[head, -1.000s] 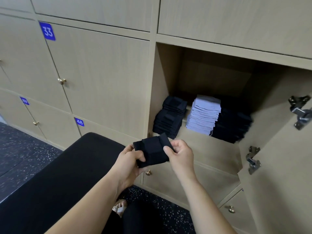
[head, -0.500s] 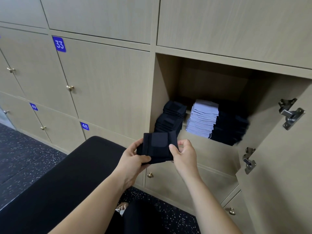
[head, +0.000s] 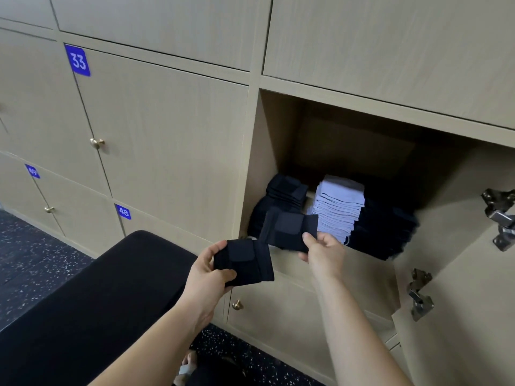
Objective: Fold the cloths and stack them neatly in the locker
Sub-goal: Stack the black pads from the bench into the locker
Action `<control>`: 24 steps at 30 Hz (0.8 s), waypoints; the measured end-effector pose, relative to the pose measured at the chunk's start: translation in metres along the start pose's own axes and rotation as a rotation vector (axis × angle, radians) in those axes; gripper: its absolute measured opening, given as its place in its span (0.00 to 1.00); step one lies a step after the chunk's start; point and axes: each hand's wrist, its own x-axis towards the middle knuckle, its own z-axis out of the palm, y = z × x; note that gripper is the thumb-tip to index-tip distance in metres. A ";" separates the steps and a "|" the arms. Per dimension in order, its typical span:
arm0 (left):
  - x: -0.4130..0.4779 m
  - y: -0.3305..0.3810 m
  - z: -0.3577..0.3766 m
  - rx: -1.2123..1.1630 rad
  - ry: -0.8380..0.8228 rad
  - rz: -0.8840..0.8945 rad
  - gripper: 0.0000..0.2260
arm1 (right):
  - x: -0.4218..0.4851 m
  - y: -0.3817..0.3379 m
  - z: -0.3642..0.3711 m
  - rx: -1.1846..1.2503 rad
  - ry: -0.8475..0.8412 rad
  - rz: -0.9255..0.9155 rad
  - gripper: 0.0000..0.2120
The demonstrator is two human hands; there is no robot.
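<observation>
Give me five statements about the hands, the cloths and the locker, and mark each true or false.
1. Each hand holds a folded black cloth. True: the left hand grips one black cloth, the right hand another.
2. The locker is shut. False: its door stands open at the right.
3. A pale stack sits between two dark stacks. True: one dark stack is to its left, another to its right.
4. The pale stack is in locker 33. False: the door marked 33 is shut; the stacks lie in the open locker to its right.
5. The right hand's cloth is white. False: it is black.
</observation>
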 end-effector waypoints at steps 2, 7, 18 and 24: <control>0.011 -0.002 0.001 -0.003 0.003 -0.003 0.27 | 0.022 0.000 0.012 0.066 0.061 0.031 0.07; 0.035 -0.008 0.002 -0.003 -0.001 -0.021 0.26 | 0.069 0.000 0.045 0.180 0.133 0.082 0.14; 0.061 -0.019 -0.005 0.016 -0.009 -0.056 0.27 | 0.103 0.011 0.088 0.140 0.104 0.087 0.10; 0.062 -0.022 -0.003 0.000 -0.007 -0.061 0.27 | 0.112 0.022 0.081 -0.504 0.103 -0.100 0.16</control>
